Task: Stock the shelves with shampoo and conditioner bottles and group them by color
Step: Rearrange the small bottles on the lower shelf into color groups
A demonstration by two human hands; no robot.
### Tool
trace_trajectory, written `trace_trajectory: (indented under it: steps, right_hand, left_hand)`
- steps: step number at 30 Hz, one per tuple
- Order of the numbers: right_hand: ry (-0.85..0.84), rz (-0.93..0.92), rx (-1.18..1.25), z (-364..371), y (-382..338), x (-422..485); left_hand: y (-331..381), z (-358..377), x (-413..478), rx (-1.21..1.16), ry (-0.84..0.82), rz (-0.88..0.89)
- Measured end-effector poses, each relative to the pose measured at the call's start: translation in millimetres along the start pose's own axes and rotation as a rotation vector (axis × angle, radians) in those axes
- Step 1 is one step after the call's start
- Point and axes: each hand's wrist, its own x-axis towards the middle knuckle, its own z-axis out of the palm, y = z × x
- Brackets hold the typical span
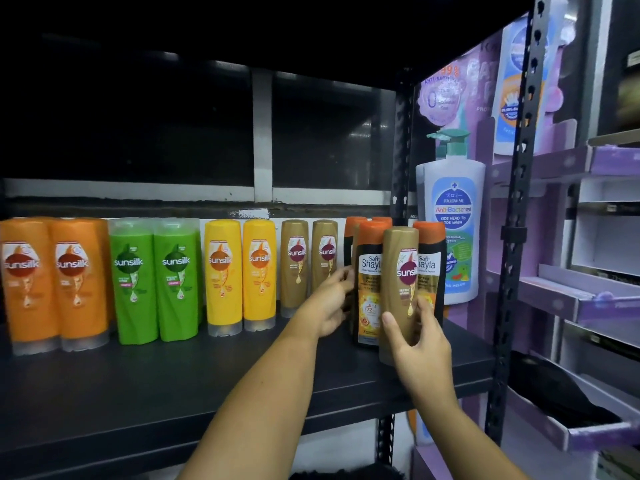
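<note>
Partly, grip of left hand [330,301] (fingertips hidden) behind black bottle [369,289].

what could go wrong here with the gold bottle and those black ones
The right hand holds the gold bottle close in front of the black bottles; a nudge might topple them. The left hand grips those black bottles beside the shelved gold pair, so shifting them could knock that pair over.
</note>
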Motion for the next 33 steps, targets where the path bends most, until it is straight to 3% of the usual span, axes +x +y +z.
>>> trace_trajectory:
  steps: [7, 16, 21, 26, 33]
  right_hand:
    - [-0.032, 0.021, -0.014, 0.6, 2.3, 1.3]
    - [-0.141, 0.031, 0.009, -8.4, -6.1, -1.5]
    - [-0.241, -0.015, -0.049, 1.4, -22.5, -5.0]
    - [-0.203, -0.103, -0.165, 23.8, -27.5, -9.4]
    - [-0.288, -0.103, -0.113, 57.8, -36.7, -16.7]
  left_hand:
    - [-4.6, -1.9, -6.2, 0.069, 0.098, 0.049]
    - [8.0, -70.5, -42.6, 0.224, 0.213, 0.086]
    - [10.8, -74.3, -76.1, 0.519, 0.428, 0.312]
    - [-4.4, -72.1, -82.8, 0.774, 0.374, 0.351]
    - [-6.4, -78.1, -73.5, 0.742, 0.433, 0.335]
